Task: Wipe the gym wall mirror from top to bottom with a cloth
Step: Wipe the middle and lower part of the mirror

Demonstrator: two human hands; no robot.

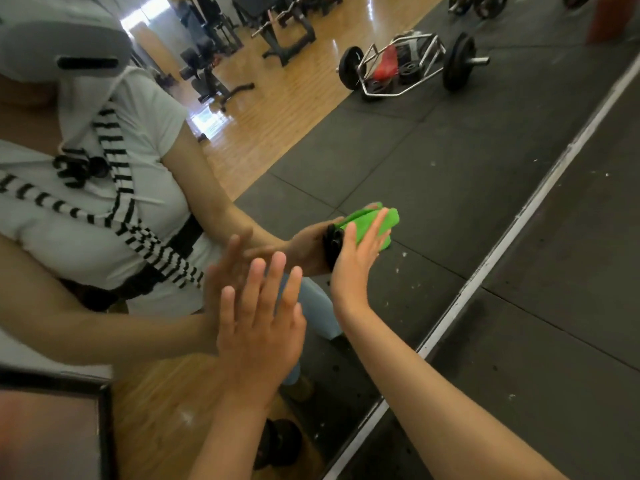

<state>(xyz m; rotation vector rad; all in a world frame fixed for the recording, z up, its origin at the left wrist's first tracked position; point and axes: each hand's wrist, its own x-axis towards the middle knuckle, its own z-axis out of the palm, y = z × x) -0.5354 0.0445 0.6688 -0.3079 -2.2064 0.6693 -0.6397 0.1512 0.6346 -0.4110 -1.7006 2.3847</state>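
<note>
Two hands on one mirror [433, 174], left hand [259, 327] spread flat, right hand [353, 268] pressing one green cloth [363, 221]

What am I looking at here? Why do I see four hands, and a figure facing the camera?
There is only one picture, taken by a camera worn on the person's head, looking forward and down. The person stands close to a wall mirror, so the second pair of hands and the figure in the white top are just reflections. The left hand lies flat on the glass with its fingers straight. The right hand presses a green cloth against the glass, also with straight fingers. The white strip is the mirror's lower edge, and to its right is the real black floor mat. The bar with weight plates is a reflection too.
</note>
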